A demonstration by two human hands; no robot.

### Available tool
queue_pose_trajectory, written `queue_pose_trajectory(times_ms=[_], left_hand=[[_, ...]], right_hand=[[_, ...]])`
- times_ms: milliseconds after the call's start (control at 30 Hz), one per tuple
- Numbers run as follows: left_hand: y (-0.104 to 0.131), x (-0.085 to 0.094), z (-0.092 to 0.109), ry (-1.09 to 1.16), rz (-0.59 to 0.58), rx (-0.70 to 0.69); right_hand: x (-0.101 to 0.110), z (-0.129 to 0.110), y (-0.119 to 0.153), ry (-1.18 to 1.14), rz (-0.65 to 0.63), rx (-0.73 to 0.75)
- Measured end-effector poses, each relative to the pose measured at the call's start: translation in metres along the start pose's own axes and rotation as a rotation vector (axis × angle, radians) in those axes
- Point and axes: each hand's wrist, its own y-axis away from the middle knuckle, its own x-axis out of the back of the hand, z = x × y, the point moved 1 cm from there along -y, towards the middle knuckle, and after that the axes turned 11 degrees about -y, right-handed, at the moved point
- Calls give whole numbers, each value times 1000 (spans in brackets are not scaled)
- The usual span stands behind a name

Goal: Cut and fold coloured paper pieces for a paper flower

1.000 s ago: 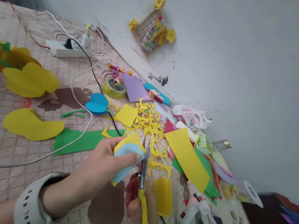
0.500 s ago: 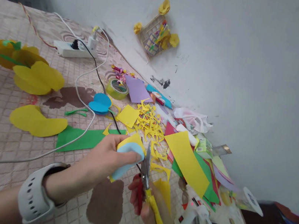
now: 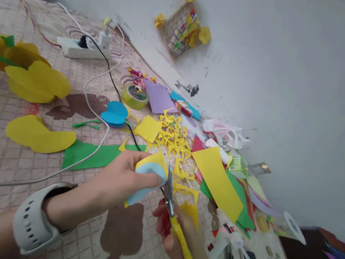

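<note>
Between thumb and fingers, my left hand pinches a yellow paper piece with a light blue round paper lying over it. My right hand is wrapped round the scissors, which have one red and one yellow handle. The blades point up beside the right edge of the held papers, close to my left thumb. Behind my hands lie a heap of yellow paper scraps and a square yellow paper. A green paper strip lies partly behind my left hand.
Yellow paper shapes, a blue folded paper ornament and a power strip lie to the left. Cables cross the cloth. A tape roll stands farther back; a yellow sheet and a glue gun are right.
The scissors and my right hand have shifted slightly right and down, and the blades look closer together. My left hand still holds the papers. The whole view has moved a little.
</note>
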Motion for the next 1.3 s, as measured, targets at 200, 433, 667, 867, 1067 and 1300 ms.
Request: queue_pose_trajectory(times_ms=[200, 433, 667, 867, 1067, 1300], left_hand=[[-2, 0, -2, -4, -25, -18], [-1, 1, -1, -39, -2, -17], [-2, 1, -2, -16, -31, -25], [-2, 1, -3, -8, -51, -30], [-4, 2, -4, -25, -42, -27], [-3, 1, -4, -49, -37, -28]], right_hand=[[-1, -22, 7, -42, -35, -20], [-1, -25, 6, 13, -74, 38], [1, -27, 9, 21, -101, 75], [1, -13, 3, 78, -8, 101], [2, -31, 8, 151, -117, 106], [0, -41, 13, 171, -108, 117]])
